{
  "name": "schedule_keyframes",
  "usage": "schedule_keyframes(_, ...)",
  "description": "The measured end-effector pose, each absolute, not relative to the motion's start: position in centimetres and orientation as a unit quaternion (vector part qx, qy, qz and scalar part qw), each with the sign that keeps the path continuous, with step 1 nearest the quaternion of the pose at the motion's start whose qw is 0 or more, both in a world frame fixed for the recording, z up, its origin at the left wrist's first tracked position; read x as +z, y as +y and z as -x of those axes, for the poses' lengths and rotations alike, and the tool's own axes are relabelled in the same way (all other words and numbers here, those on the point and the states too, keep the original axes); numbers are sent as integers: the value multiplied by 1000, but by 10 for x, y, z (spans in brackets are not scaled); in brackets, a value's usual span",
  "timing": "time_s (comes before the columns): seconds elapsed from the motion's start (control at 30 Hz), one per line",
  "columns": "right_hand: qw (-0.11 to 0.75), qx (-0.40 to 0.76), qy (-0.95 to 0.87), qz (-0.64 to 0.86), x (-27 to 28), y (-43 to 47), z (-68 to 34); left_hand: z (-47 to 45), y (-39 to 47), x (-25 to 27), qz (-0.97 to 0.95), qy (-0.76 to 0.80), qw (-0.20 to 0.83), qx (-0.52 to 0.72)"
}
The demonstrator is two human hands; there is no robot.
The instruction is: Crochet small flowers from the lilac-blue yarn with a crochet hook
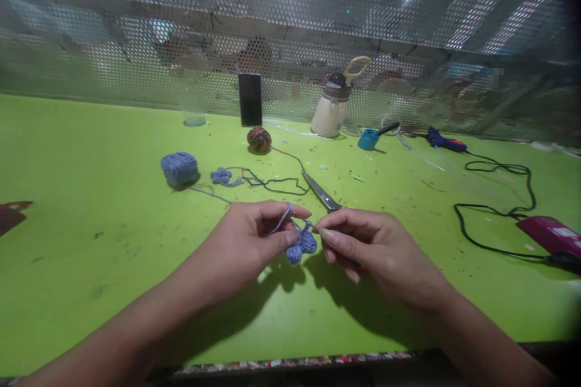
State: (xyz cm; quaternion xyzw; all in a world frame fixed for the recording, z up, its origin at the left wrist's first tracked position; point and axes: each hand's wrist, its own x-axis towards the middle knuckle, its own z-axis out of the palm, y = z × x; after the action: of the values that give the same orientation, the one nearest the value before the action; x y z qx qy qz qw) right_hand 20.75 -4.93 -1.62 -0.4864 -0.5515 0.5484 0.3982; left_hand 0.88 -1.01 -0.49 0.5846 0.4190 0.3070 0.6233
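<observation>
Pinched between the thumb and fingers of my left hand [254, 236] is a small blue crochet flower piece [297, 249] with puffy petals. Blue yarn loops over that hand's index finger and runs back to a blue yarn ball [180, 169] at the left. My right hand [370, 242] is closed on a thin crochet hook [311, 225], whose tip meets the top of the piece; most of its shaft is hidden by my fingers. Just beyond my right fingers lie scissors [323, 193], their handles partly covered. A blue crocheted flower [221, 176] rests beside the yarn ball.
Behind are a multicoloured yarn ball [259, 140] with a trailing dark strand, an upright phone [250, 100], a cream bottle [329, 110] and a blue pot [368, 139]. A glue gun [447, 141] and a corded magenta device [551, 236] lie right. Perforated metal panel [290, 30] backs the green table [91, 290].
</observation>
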Motion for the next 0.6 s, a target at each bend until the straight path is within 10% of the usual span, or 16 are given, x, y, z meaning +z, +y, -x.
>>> schedule_keyframes(0.33, 367, 537, -575, 496, -17, -49, -206, -7, -6, -10, -549, 403, 665, 305)
schedule_keyframes(0.6, 323, 279, -762, 487, -8, -50, -212, -10, -7, -5, -552, 409, 644, 336)
